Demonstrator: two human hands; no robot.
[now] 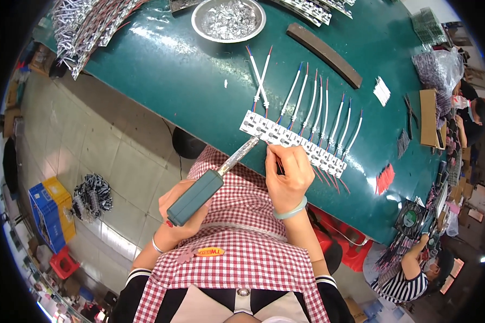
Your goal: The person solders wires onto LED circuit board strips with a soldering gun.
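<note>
My L hand (188, 226) was closed around the dark green, block-shaped handle of a soldering iron (196, 198), w/ its silvery metal shaft (240, 156) pointing up and to the R. My R hand (289, 177) was closed in a pinch, approx. on thin dark-red wires (279, 166); the exact contact was too small to see. The long white strip of circuit boards w/ black parts (293, 141) lay slantwise on the green tabletop (167, 81), white-sleeved cables (312, 99) reaching away from its far edge. The iron's tip was at the strip's near edge, touching or almost, I could not tell which.

To do this step well, in my judgement, I needed a steady R grip, the wire end flat on its pad, and fingertips well back from the hot shaft. A short touch was better, b/c too much heat could lift the pad, and a wide blob could bridge to the neighbour pad.
</note>
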